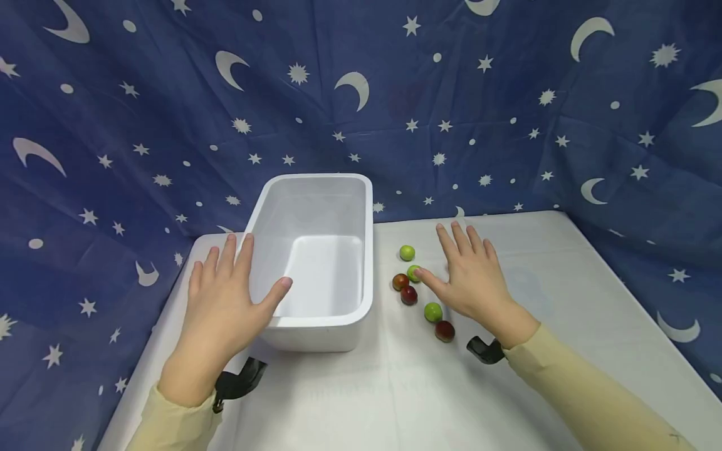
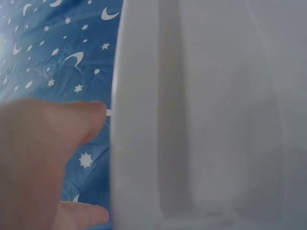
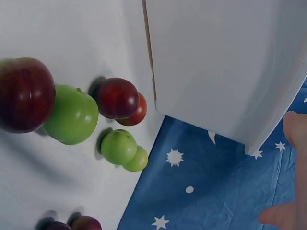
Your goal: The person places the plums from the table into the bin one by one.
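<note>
A deep white plastic tub (image 1: 324, 322) stands left of centre with its open top facing up, and nothing lies inside. My left hand (image 1: 222, 307) is spread flat at the tub's near left corner, its fingers overlapping the rim in the head view. Right of the tub lie several small round fruits like plums, some green (image 1: 433, 312) and some dark red (image 1: 445, 331). My right hand (image 1: 474, 282) hovers beside them with straight, parted fingers; its thumb overlaps one green fruit. Two more dark red fruits (image 3: 86, 223) show in the right wrist view, hidden by that hand in the head view.
A white cloth covers the table (image 1: 564, 263). Behind and at both sides hangs a blue curtain (image 1: 395, 94) with white moons and stars. A black strap mount (image 1: 486, 351) sits at each wrist.
</note>
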The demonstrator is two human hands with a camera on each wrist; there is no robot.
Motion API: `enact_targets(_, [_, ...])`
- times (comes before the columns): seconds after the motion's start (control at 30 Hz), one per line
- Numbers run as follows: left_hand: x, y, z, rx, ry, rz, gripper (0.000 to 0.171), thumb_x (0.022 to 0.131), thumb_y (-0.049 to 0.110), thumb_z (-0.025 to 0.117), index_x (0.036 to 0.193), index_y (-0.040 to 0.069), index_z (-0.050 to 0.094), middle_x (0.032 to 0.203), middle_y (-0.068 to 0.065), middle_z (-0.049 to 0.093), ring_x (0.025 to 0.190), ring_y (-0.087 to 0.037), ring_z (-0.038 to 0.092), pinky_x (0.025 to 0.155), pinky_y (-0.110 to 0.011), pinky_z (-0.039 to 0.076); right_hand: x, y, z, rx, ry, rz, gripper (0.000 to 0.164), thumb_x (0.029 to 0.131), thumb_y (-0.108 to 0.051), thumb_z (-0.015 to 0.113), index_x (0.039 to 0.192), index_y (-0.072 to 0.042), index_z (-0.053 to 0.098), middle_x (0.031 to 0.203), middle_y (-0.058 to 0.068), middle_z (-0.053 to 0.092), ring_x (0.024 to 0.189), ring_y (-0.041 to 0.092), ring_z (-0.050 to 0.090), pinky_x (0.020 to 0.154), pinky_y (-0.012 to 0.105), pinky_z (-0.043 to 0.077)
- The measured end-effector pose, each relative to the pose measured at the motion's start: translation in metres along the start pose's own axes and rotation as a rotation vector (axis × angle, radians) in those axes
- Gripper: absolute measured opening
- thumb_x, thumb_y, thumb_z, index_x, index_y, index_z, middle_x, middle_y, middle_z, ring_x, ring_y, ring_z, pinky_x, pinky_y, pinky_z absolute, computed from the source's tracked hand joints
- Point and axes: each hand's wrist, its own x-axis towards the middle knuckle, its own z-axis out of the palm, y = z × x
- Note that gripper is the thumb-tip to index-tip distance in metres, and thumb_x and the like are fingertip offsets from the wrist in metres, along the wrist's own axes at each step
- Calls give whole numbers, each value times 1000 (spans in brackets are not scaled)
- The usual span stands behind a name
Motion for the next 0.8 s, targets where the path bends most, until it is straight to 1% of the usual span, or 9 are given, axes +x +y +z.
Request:
enact_targets(0.1, [-1, -3, -2, -35, 11, -5, 93, 90, 67, 45, 155, 8, 16, 157, -23, 14, 138, -49, 15, 108, -62, 5, 0, 2, 0, 9, -6, -4, 98, 85, -78, 38, 155, -10, 22, 154, 23, 23, 139, 46, 20, 105, 66, 19])
enact_targets(0.2, [-3, -6, -3, -91, 12, -19, 93, 89, 66, 48, 155, 9, 16, 156, -23, 17, 136, -49, 20, 105, -65, 14, 0, 5, 1, 27, -20, -8, 99, 85, -78, 37, 155, -11, 20, 154, 22, 24, 138, 46, 21, 105, 65, 21])
enact_targets(0.33, [-7, -13, -4, -149, 6, -40, 94, 88, 66, 52, 156, 12, 16, 157, -19, 20, 136, -47, 24, 100, -66, 23, -1, 11, 0, 105, -36, -5, 98, 84, -78, 36, 155, -12, 19, 154, 21, 26, 138, 44, 24, 105, 63, 23])
enact_targets(0.47, [-9, -20, -6, -202, -7, -59, 96, 87, 63, 56, 156, 13, 13, 156, -17, 21, 137, -43, 26, 98, -67, 26, -1, 18, -1, 239, -75, 25, 95, 85, -77, 39, 156, -16, 18, 153, 18, 30, 137, 42, 28, 103, 63, 26])
enact_targets(0.57, [-11, -26, -6, -258, -28, -82, 96, 87, 61, 58, 157, 15, 11, 156, -18, 22, 134, -42, 32, 95, -66, 31, -1, 23, -1, 362, -112, 50, 91, 87, -72, 44, 156, -18, 19, 152, 16, 33, 135, 40, 32, 102, 62, 29])
enact_targets(0.7, [-14, -33, -3, -379, -58, -111, 91, 90, 55, 59, 157, 19, 10, 155, -17, 23, 128, -43, 40, 90, -62, 39, -2, 31, 2, 548, -159, 86, 85, 88, -67, 50, 154, -20, 25, 147, 13, 41, 128, 36, 43, 99, 57, 37])
enact_targets(0.8, [-17, -39, -1, -477, -61, -111, 84, 93, 46, 60, 157, 17, 13, 155, -18, 23, 125, -46, 42, 88, -61, 44, -2, 36, 7, 665, -200, 110, 81, 88, -65, 53, 152, -19, 31, 142, 13, 47, 120, 32, 50, 93, 50, 44])
